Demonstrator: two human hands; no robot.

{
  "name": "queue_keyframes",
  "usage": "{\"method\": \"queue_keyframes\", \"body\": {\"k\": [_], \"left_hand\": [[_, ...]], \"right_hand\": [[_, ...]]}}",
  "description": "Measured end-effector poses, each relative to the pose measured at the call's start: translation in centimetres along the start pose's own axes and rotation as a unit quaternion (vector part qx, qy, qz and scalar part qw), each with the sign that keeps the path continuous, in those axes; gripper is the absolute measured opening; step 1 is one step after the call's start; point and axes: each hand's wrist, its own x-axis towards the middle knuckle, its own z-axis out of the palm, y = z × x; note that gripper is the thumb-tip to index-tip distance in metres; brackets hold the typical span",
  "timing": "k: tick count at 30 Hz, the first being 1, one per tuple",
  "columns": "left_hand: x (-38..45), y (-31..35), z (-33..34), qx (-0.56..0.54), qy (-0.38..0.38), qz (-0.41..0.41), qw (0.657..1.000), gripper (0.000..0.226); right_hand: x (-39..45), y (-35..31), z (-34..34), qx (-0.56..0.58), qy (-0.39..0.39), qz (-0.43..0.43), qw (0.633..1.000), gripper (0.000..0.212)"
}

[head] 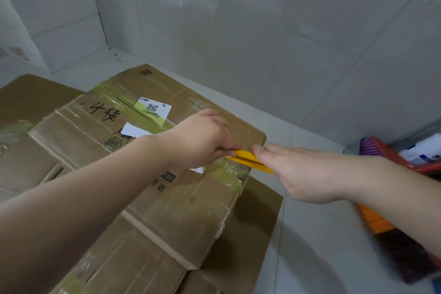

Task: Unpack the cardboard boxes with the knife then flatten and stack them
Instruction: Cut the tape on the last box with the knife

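Observation:
A flattened brown cardboard box (152, 131) with yellow-green tape, a QR label and black handwriting lies on top of a stack of flattened cardboard (250, 234) on the floor. Over its right edge a yellow utility knife (248, 159) is held between both hands. My left hand (202, 138) pinches the knife's far end. My right hand (296, 169) grips its handle end, fingers curled round it. The blade is hidden.
White tiled floor and wall surround the stack. A white box (47, 14) stands at the back left. At the right edge lie a red and purple broom (391, 155), an orange brush (374, 219) and a white pack (424, 150).

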Motion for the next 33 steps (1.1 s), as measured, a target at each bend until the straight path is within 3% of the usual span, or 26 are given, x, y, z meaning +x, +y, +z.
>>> {"method": "queue_keyframes", "body": {"k": [4,7,11,14,18,21,30,33], "left_hand": [[2.0,-1.4,-2.4,0.022,0.002,-0.053,0.998,0.020],[4.1,-1.8,-3.7,-0.030,0.060,-0.081,0.994,0.018],[8.0,-1.7,-2.6,-0.133,0.058,-0.138,0.980,0.021],[11.5,-1.4,-0.1,-0.112,0.089,-0.205,0.968,0.032],[15.6,-0.8,3.9,0.062,0.020,-0.214,0.975,0.036],[18.4,-0.7,8.0,0.143,-0.073,-0.203,0.966,0.032],[22.7,-1.0,17.9,0.174,-0.192,-0.270,0.927,0.023],[23.7,-1.7,18.3,0.192,-0.194,-0.279,0.921,0.003]], "right_hand": [[0.6,-0.6,-2.9,-0.068,0.156,0.020,0.985,0.041],[0.7,0.1,-4.4,-0.082,0.202,0.064,0.974,0.043],[1.4,3.4,-3.8,-0.100,0.285,0.100,0.948,0.031],[2.7,8.9,-2.5,-0.051,0.311,0.138,0.939,0.025],[7.1,17.4,1.1,0.019,0.262,0.190,0.946,0.011],[12.1,22.6,4.7,0.065,0.225,0.217,0.948,0.016],[23.9,30.5,13.9,0.155,0.122,0.150,0.969,0.010],[26.6,31.4,15.3,0.156,0.122,0.140,0.970,0.021]]}}
